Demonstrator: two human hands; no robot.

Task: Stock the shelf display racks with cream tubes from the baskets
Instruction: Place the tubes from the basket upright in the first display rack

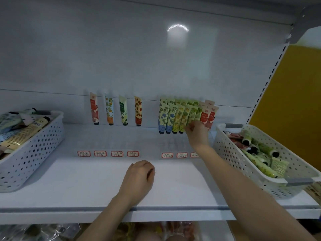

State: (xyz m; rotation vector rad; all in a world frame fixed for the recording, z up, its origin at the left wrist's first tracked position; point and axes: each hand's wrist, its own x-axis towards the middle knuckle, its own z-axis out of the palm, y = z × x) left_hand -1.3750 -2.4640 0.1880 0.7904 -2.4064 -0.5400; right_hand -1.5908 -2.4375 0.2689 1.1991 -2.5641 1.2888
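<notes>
My right hand (198, 132) is up at the back of the shelf (86, 180), just left of the right basket (231, 153), and its fingers are curled round the lower end of a green tube (192, 113). That tube stands upright, cap down, in the packed row. Blue tubes (164, 117) and yellow tubes (178, 119) are further left of the basket, and red tubes (208, 115) sit between my hand and the basket's far corner.

My left hand (139, 178) rests on the bare shelf, well left of the right basket and nearer the front edge. Its fingers are loosely tucked under and it holds nothing.

Inside the right basket lie more green tubes, black caps showing, with a few reddish ones at its far end. Well to its left, past the packed row, four single tubes (110, 109) stand apart from each other against the back wall. Red-edged labels (167, 155) run along the shelf in front of both groups; the writing is too small to read. Far across from the right basket sits the left basket (34, 153), heaped with mixed tubes.
</notes>
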